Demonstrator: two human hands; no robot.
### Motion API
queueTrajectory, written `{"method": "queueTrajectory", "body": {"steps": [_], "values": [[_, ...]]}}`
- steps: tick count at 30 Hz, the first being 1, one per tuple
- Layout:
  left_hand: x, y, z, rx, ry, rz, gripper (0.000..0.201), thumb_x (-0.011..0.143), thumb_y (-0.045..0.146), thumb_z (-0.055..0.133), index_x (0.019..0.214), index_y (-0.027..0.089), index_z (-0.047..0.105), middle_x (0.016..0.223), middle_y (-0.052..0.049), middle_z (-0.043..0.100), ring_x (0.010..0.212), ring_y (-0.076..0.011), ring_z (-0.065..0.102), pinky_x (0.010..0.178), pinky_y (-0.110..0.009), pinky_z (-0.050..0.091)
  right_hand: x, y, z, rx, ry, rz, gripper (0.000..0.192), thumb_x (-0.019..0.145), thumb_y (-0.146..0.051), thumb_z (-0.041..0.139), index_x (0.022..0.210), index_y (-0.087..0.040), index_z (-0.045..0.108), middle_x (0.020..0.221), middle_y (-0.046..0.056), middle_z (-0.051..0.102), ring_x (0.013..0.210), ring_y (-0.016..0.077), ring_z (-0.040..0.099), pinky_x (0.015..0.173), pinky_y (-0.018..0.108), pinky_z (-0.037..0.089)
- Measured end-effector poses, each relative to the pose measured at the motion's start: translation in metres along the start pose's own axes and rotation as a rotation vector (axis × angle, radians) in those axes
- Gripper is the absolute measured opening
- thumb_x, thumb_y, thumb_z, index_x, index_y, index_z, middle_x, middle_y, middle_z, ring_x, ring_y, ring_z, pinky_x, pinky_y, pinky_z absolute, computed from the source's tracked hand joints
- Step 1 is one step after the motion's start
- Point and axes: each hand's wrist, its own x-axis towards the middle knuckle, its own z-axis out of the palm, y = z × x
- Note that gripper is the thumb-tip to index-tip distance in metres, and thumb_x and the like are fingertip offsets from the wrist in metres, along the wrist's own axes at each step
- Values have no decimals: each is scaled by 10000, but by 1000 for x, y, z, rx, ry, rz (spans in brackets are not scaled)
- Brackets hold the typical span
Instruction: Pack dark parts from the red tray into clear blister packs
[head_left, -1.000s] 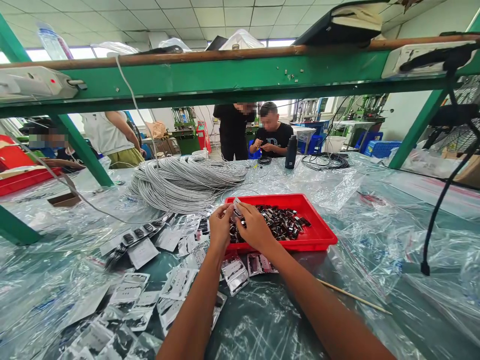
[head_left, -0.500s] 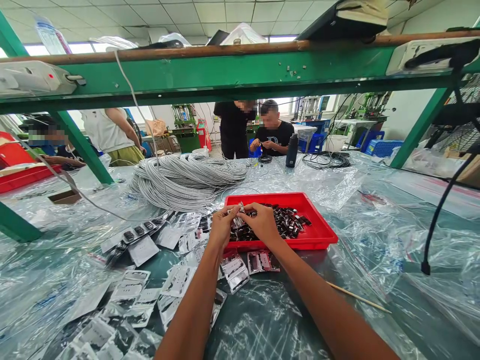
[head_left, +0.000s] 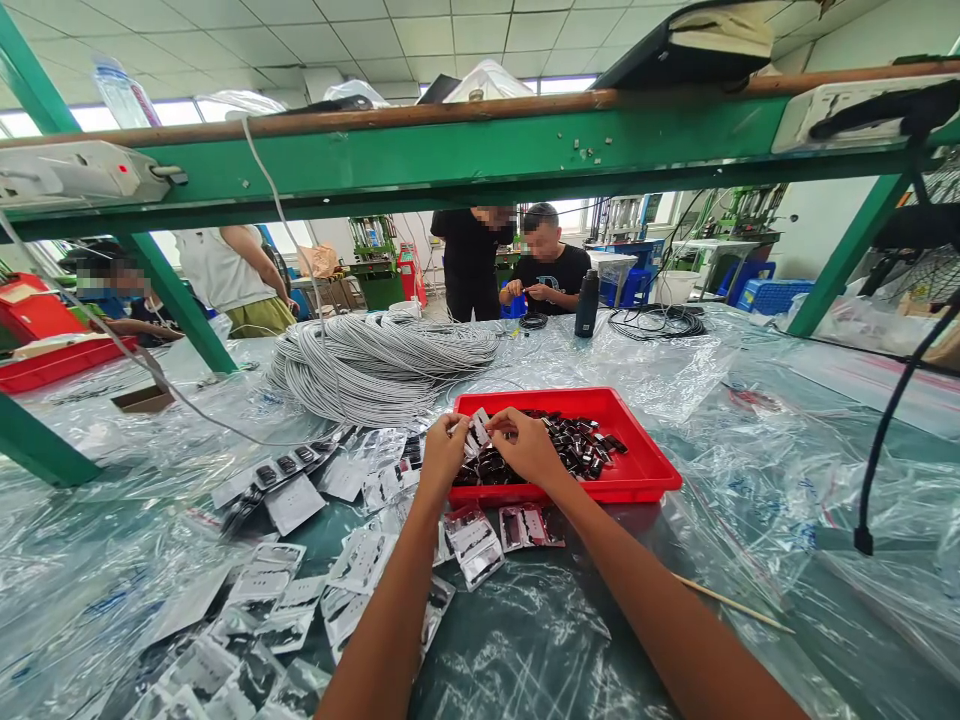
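A small clear plastic packet with a white printed face (head_left: 478, 430) is held up between my two hands. My left hand (head_left: 442, 455) pinches its left side, and the fingertips of my right hand (head_left: 527, 448) close on its right side. Both hands are over the left part of a red tray (head_left: 646, 480), which holds many small shiny black pieces (head_left: 577, 445). Whatever is inside the held packet is too small to make out. Similar flat packets (head_left: 474, 548) lie in front of the tray, and more (head_left: 270, 575) are spread to the left.
Behind the tray lies a big coil of grey cable (head_left: 375, 365). A dark bottle (head_left: 586, 303) stands farther back, near a seated person (head_left: 551, 275). A green beam (head_left: 450, 150) crosses overhead. A thin stick (head_left: 735, 603) and a hanging black cable (head_left: 874, 470) are at right.
The packet has turned so that its white face shows more. My hands have drawn slightly apart while still holding it. The whole view has shifted a little.
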Motion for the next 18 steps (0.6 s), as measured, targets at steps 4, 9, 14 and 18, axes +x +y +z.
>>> {"method": "queueTrajectory", "body": {"steps": [4, 9, 14, 18], "values": [[-1, 1, -3, -67, -181, 40, 363, 686, 507, 728, 810, 169, 676, 722, -6, 649, 589, -123, 548, 547, -233, 413, 1, -1, -1, -124, 48, -79, 172, 778, -273, 710, 812, -203, 556, 806, 24, 651, 723, 176, 616, 695, 308, 505], [0, 1, -6, -74, -221, 28, 380, 668, 513, 745, 804, 164, 678, 715, -22, 664, 626, -144, 583, 585, -247, 439, 4, 3, -8, -189, -79, -169, 156, 758, -69, 619, 821, -194, 549, 808, 17, 632, 748, 166, 599, 738, 290, 470], [-4, 6, -6, -13, -194, 18, 349, 661, 494, 746, 769, 168, 681, 681, -26, 669, 607, -154, 586, 575, -257, 438, 3, 6, -6, -266, -60, -164, 141, 802, -150, 655, 800, -201, 524, 783, 15, 603, 749, 178, 574, 717, 290, 441], [-7, 14, -11, -135, -372, -69, 321, 617, 448, 801, 736, 164, 713, 673, -31, 678, 598, -148, 585, 603, -269, 451, 1, 2, -8, -284, -112, -144, 233, 816, -225, 683, 724, -213, 470, 699, -22, 552, 659, 156, 525, 639, 265, 387]]}}
